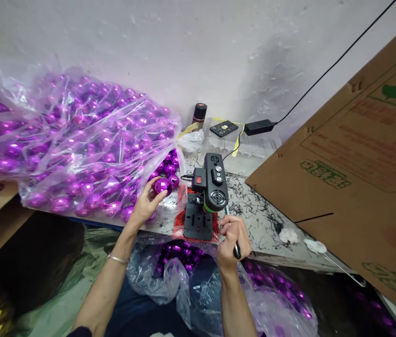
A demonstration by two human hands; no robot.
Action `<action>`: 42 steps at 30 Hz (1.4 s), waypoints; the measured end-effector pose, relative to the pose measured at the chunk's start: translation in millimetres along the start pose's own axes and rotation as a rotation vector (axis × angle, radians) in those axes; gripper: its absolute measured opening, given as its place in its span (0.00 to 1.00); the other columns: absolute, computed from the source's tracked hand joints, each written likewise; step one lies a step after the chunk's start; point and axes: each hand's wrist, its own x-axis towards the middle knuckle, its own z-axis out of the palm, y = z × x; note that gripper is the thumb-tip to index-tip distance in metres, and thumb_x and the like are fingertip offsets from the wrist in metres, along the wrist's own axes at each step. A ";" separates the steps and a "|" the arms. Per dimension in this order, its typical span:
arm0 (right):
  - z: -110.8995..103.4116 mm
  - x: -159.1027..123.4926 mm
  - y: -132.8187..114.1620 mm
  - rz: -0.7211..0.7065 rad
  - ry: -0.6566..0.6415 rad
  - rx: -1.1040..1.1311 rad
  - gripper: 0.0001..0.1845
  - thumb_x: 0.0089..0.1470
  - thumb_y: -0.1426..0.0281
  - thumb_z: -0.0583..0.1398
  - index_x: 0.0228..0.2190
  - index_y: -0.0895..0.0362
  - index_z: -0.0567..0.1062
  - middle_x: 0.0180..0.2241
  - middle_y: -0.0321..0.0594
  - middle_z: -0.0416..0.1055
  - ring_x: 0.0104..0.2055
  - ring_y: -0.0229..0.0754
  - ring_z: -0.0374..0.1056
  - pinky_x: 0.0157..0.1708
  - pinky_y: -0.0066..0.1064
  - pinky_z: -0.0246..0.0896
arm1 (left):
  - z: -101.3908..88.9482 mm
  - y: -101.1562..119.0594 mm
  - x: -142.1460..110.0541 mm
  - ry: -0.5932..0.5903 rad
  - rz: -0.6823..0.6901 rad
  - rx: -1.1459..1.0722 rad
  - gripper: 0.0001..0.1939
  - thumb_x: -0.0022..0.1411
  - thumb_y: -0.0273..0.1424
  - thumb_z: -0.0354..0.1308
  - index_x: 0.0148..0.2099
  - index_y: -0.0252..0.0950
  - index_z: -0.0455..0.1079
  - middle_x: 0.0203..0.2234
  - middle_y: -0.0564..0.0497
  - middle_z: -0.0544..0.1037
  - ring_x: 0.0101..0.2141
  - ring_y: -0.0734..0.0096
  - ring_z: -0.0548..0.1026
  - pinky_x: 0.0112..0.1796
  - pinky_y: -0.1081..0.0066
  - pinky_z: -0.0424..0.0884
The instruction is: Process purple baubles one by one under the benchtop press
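My left hand (pixel 145 201) is closed round a shiny purple mirror-faceted ball (pixel 163 186), thumb and fingers on its sides, at the mouth of a clear plastic bag (pixel 88 135) full of such balls. Several loose balls (pixel 170 161) lie just behind it. My right hand (pixel 234 238) is wrapped round the lever handle (pixel 236 252) of a small black bench machine (pixel 215 180). This machine has round vents, silver knobs and a red switch (pixel 198 179). Its slotted black base plate (pixel 198 223) rests on a red patch of the bench.
Short black shreds (pixel 250 201) litter the white bench. Behind the machine are a black-capped bottle (pixel 199 114), a dark card-like object (pixel 223 128) and a power adapter (pixel 259 127). A cardboard box (pixel 352 173) leans at right. More purple balls in plastic (pixel 278 290) sit below the bench edge.
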 end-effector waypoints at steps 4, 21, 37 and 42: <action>1.4 11.3 -8.4 0.024 0.021 -0.001 0.24 0.75 0.71 0.54 0.24 0.52 0.68 0.24 0.33 0.68 0.29 0.39 0.71 0.31 0.35 0.59 | 18.1 2.9 -35.2 -0.092 -0.330 -0.526 0.32 0.63 0.49 0.72 0.64 0.41 0.76 0.52 0.46 0.86 0.43 0.60 0.85 0.39 0.65 0.84; -1.8 17.6 -10.6 -0.054 -0.031 -0.030 0.22 0.76 0.73 0.53 0.25 0.52 0.67 0.23 0.31 0.65 0.29 0.37 0.71 0.27 0.33 0.56 | 71.3 -25.2 -61.1 -0.023 -0.670 -0.889 0.21 0.71 0.36 0.71 0.62 0.38 0.74 0.46 0.47 0.89 0.42 0.63 0.90 0.52 0.63 0.86; -4.7 17.9 -12.1 -0.052 -0.047 -0.050 0.22 0.74 0.74 0.53 0.25 0.52 0.68 0.22 0.31 0.66 0.29 0.39 0.71 0.29 0.35 0.59 | 87.6 -40.4 -68.8 -0.023 -0.436 -0.553 0.38 0.52 0.49 0.81 0.58 0.39 0.73 0.46 0.45 0.88 0.47 0.56 0.87 0.53 0.58 0.83; -4.5 21.1 -14.0 -0.045 -0.051 -0.062 0.23 0.75 0.72 0.53 0.25 0.51 0.68 0.22 0.32 0.66 0.28 0.39 0.70 0.29 0.35 0.59 | 89.8 -48.0 -70.5 -0.091 -0.136 -0.241 0.38 0.59 0.52 0.76 0.65 0.41 0.71 0.63 0.39 0.81 0.64 0.49 0.80 0.68 0.52 0.72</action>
